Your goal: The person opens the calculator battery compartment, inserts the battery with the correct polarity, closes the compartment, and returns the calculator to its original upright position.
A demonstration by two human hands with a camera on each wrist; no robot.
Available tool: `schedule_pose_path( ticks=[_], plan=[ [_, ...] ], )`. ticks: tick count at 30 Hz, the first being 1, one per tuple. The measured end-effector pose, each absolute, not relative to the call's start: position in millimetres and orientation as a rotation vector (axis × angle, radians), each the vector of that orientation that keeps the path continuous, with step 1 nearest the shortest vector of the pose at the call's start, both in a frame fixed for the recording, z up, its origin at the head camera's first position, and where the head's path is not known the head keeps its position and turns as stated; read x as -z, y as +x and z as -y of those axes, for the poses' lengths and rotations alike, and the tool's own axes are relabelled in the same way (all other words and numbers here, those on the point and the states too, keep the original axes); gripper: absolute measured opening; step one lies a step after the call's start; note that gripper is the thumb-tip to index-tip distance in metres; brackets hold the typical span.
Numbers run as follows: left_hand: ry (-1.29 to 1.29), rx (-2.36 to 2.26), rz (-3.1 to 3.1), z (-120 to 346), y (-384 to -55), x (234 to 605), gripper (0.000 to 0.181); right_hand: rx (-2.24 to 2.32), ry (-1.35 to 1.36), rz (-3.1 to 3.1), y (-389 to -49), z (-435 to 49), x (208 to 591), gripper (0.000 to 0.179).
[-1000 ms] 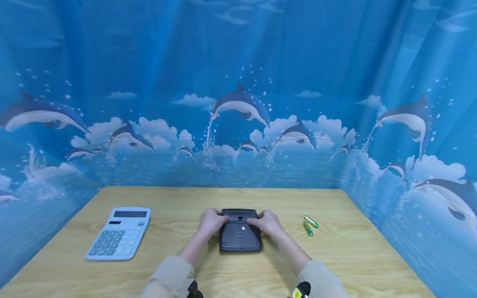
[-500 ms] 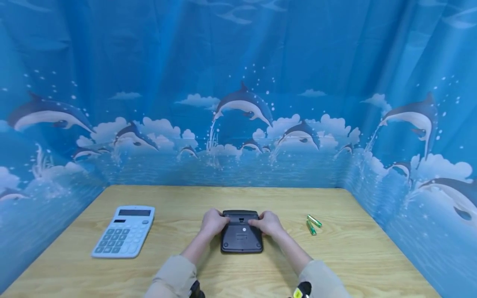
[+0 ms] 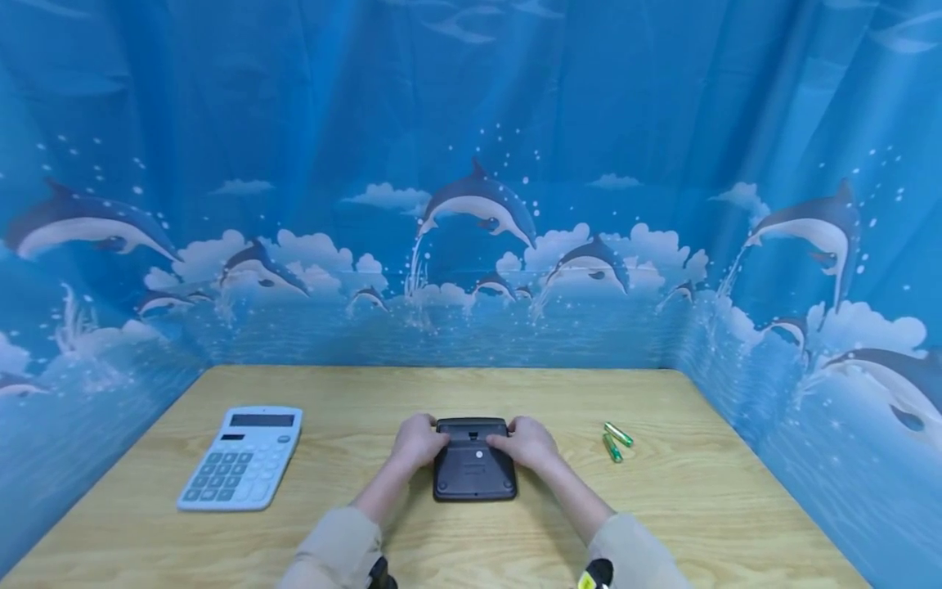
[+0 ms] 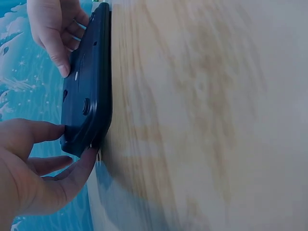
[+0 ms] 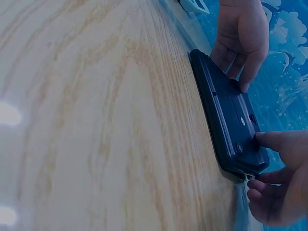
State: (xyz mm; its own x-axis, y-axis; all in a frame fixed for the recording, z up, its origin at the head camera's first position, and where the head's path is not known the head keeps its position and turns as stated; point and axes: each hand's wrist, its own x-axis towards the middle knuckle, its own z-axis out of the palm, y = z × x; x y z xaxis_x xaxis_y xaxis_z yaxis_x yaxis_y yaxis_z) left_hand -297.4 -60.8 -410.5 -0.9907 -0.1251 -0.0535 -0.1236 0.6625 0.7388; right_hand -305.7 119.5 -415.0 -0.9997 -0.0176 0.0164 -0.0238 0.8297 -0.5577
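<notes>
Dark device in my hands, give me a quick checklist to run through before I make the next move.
1. Left hand on the device: ok, pinching one side.
2. Right hand on it too: ok, pinching the opposite side.
3. Underside up: ok, its round feet show.
4. Lying fully flat on the table: cannot tell; the contact at the far edge isn't clear.
5. Batteries clear of the hands: ok, both lie apart, off to the right.
6. Calculator out of the way: ok, well apart on the left.
</notes>
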Motion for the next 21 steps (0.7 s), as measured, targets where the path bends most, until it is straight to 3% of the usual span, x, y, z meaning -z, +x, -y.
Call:
schedule_pose_path(
  ticks=[3, 12, 17, 21],
  plan=[
    [0.155, 1.220, 2.880, 62, -295, 410, 0.046, -0.837, 0.081, 2.961, -307, -121, 414, 0.049],
    [0.042, 1.217, 2.857, 65, -289, 410, 0.043, -0.731, 0.529, 2.764, -311, -122, 410, 0.025],
    [-0.017, 1.139, 2.870, 64, -288, 411, 0.052, -0.462, 0.794, 2.676, -314, -116, 410, 0.022],
    [-0.030, 1.116, 2.887, 62, -286, 411, 0.058, -0.414, 0.849, 2.673, -316, -111, 411, 0.022]
  ],
)
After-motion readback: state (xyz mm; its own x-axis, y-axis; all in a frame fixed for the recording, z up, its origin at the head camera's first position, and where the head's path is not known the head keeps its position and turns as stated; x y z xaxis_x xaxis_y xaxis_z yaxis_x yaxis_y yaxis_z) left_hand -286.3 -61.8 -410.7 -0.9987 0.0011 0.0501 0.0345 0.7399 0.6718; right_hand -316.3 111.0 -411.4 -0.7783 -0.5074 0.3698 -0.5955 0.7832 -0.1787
